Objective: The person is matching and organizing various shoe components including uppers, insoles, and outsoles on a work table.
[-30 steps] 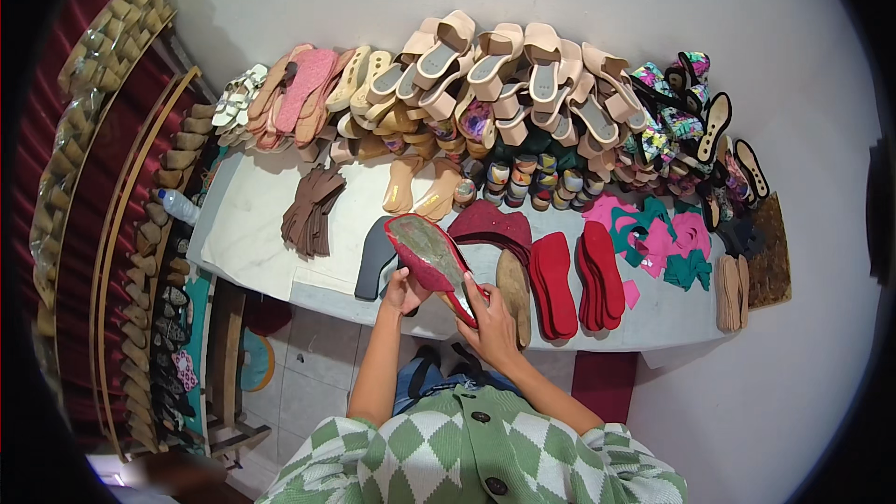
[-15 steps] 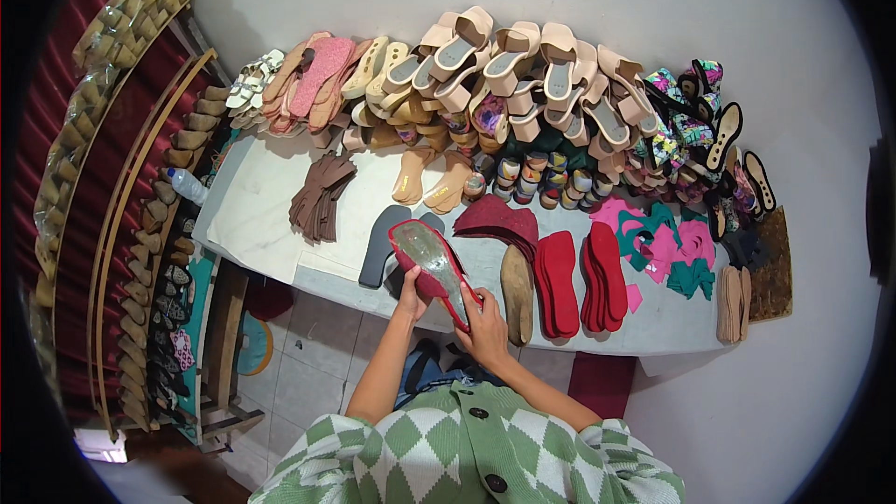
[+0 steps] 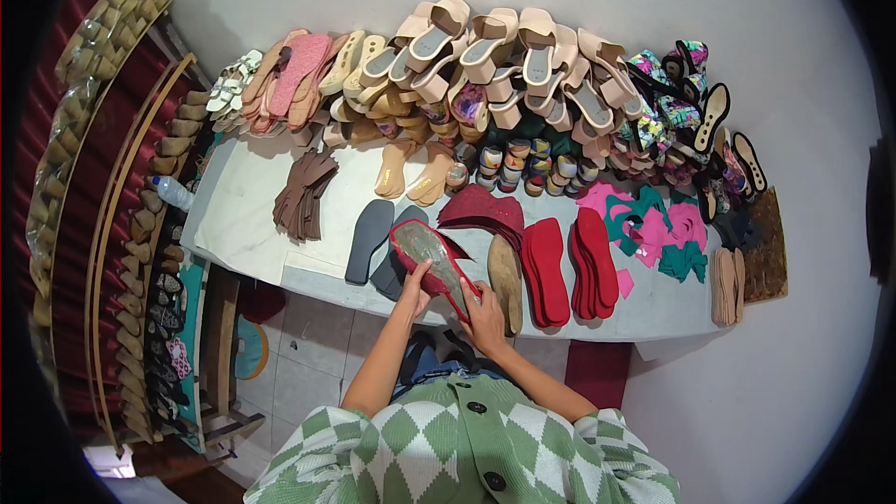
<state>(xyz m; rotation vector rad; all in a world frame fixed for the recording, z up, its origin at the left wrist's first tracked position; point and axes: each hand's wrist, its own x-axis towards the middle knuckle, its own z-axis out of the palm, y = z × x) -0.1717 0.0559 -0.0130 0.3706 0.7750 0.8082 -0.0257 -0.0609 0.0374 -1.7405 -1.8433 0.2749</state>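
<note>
Between my hands, over the near edge of the table, is a red shoe upper on a last (image 3: 426, 250), its shiny grey underside turned up. My left hand (image 3: 413, 293) grips its left side, the thumb lying over the underside. At the narrow near end, my right hand (image 3: 483, 319) is closed around it. Two dark grey soles (image 3: 368, 243) lie just left of it, one partly covered by the shoe. Beyond it sits a stack of dark red glittery upper pieces (image 3: 483, 212). A bare wooden shoe last (image 3: 505, 282) lies to its right.
Stacks of red soles (image 3: 545, 271) and pink and green cut pieces (image 3: 658, 229) lie on the right of the table (image 3: 247, 205). Brown strips (image 3: 306, 194) lie at left. Piled heeled sandals (image 3: 490, 42) line the back wall. Shelves of lasts (image 3: 133, 317) stand at far left.
My left thumb has slid onto the shoe's underside. The shoe has tilted slightly in my hands and still rests in both. The whole view has shifted a little.
</note>
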